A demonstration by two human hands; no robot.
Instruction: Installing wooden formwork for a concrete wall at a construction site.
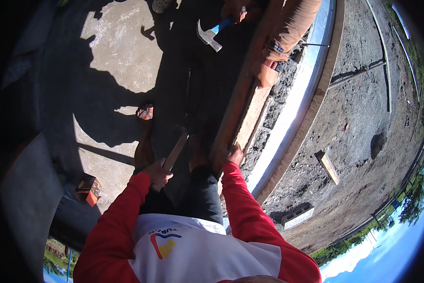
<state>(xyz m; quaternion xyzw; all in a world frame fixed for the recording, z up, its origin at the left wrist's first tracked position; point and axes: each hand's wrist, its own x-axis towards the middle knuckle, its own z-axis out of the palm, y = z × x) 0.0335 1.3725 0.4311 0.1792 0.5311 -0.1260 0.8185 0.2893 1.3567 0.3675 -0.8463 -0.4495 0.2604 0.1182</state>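
My left hand (157, 174) is closed round the wooden handle of a hammer (176, 152), whose dark head points away from me over shaded floor. My right hand (231, 154) grips the near end of a wooden board (252, 109), its fingers partly hidden. Farther along, a co-worker's hand (265, 74) presses on the same board. The co-worker's other hand (235, 10) holds a claw hammer (210, 35) with a blue handle and a bare metal head.
Rough concrete (268, 123) and a pale strip (294, 111) run along the board's right side. A thin metal rod (315, 45) sticks out over the strip. Beyond lie a wood scrap (329, 169) and a concrete block (298, 216). An orange-and-dark box (89, 189) stands at left.
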